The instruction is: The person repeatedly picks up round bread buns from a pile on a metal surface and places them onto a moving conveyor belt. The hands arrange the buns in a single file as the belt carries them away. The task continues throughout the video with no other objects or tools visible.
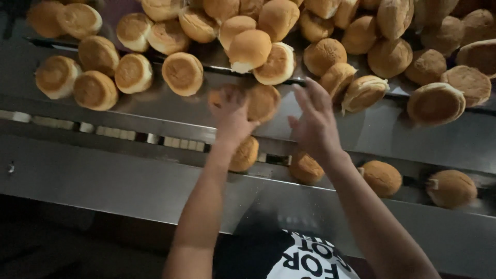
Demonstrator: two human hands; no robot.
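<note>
Taking the channel (129, 135), the narrow slot running across the steel bench, as landmark: the left hand (230, 114) is just above it on the sloped steel, fingers curled loosely around a blurred bun (219, 96) at their tips, though the blur leaves it unclear how firm that grasp is. A second bun (263, 102) lies just right of those fingers, touching or nearly touching them, between the two hands. The right hand (315, 121) is beside it, fingers spread wide and holding nothing, palm turned toward that bun. The left hand is the nearer to it, with the right close behind. The buns are round, so no long axis matters; most lie flat-side up or tilted. Count: four buns sit in or along the channel, two below the hands and two further right. Above the channel, the heap (268, 41) on the slope holds well over thirty buns, running out of view at the top.
</note>
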